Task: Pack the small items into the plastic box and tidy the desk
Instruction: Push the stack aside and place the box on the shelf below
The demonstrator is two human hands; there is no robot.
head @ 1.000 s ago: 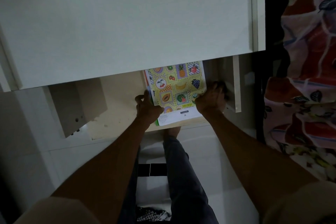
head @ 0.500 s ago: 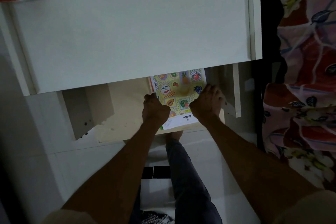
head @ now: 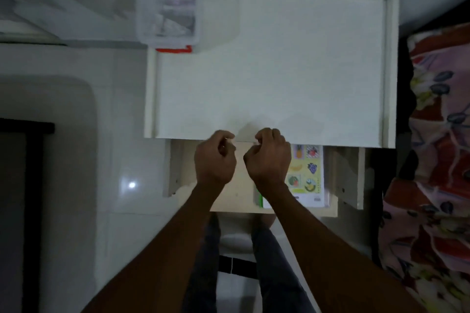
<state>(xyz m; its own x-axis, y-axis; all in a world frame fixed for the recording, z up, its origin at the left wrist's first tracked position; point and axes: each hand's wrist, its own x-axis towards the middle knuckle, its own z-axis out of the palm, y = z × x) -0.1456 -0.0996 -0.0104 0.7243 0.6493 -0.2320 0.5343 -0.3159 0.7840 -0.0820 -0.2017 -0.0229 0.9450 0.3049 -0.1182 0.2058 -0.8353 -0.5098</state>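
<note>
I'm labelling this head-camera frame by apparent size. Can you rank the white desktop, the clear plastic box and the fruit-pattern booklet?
1. White desktop, by far the largest.
2. Clear plastic box at the desk's far left corner.
3. Fruit-pattern booklet on the shelf under the desktop; only part shows past the right hand, so its full size is unsure.

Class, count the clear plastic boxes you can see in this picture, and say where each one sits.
1. The clear plastic box sits at the far left corner of the white desk. Others may lie out of view.
</note>
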